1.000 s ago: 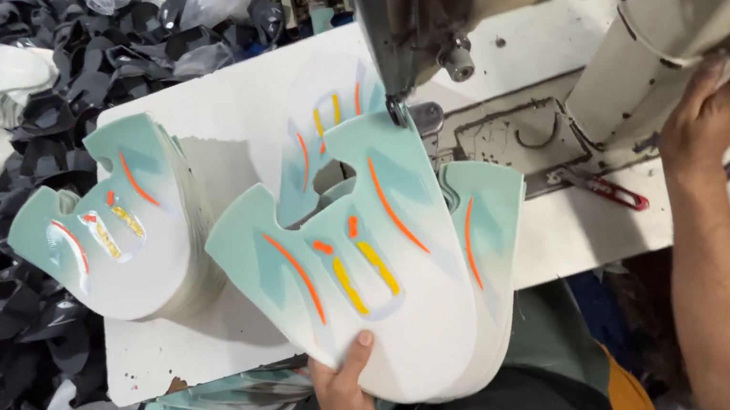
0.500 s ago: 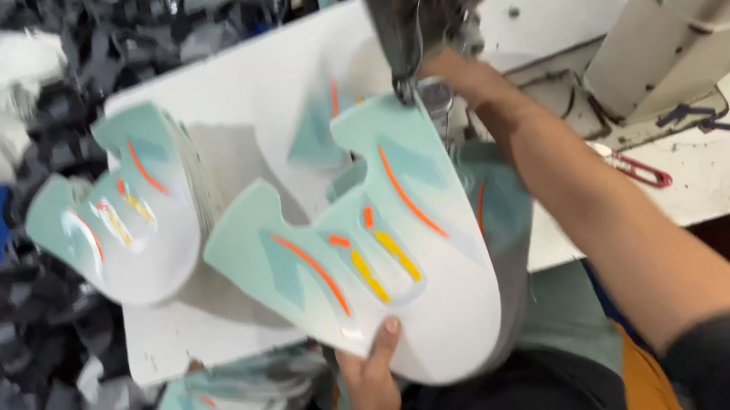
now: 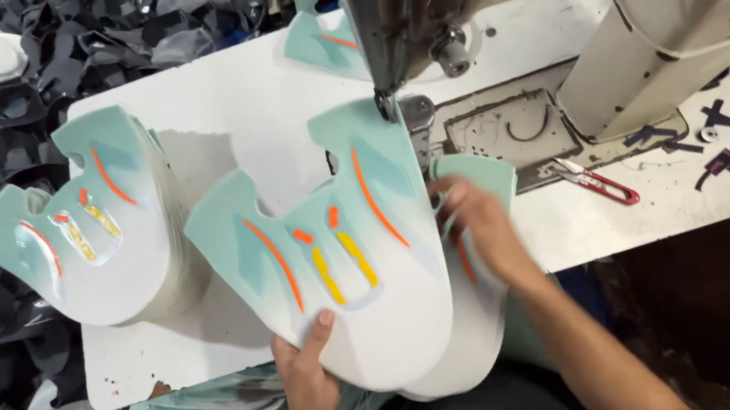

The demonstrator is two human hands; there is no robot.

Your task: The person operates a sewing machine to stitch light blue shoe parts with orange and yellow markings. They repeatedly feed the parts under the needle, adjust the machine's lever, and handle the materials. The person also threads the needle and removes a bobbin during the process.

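head view, left to right: stack of mint shoe pieces point(image 3: 92, 246) on white counter point(image 3: 226, 110). left hand point(image 3: 307, 368) clamped under big mint piece point(image 3: 345, 266); right hand point(image 3: 474, 222) pinching its edge below sewing machine needle point(image 3: 387, 105). feeding step, probably; needs careful lining up next.

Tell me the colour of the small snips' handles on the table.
Red, on the snips, seen in the head view.
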